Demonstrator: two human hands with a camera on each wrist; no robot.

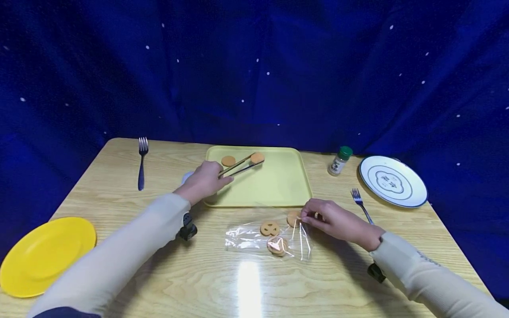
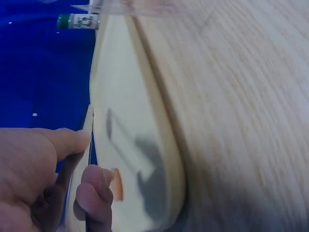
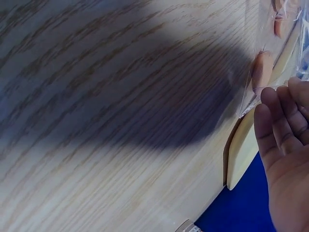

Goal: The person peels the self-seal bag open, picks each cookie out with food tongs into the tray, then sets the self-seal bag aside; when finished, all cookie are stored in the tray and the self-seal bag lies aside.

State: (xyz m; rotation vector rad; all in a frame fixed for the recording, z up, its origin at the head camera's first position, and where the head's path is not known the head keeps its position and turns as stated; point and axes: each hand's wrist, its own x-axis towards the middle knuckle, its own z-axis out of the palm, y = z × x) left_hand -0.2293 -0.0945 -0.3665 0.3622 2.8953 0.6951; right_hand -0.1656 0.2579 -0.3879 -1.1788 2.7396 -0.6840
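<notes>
My left hand (image 1: 204,180) grips a pair of metal tongs (image 1: 238,164) over the pale yellow tray (image 1: 274,187). Between the tong tips is a round cookie (image 1: 257,158). Another cookie (image 1: 228,160) lies on the tray near its back left corner, and shows as an orange sliver in the left wrist view. In front of the tray, a clear plastic bag (image 1: 242,236) lies on the table with several cookies (image 1: 270,228) inside. My right hand (image 1: 332,219) pinches the bag's right end between thumb and fingers, beside one cookie (image 1: 294,218).
At far left are a fork (image 1: 141,165) and a yellow plate (image 1: 49,256). A green-capped shaker (image 1: 339,161), a second fork (image 1: 361,204) and a white plate with blue markings (image 1: 413,185) stand on the right. A blue curtain (image 1: 254,101) hangs behind the table.
</notes>
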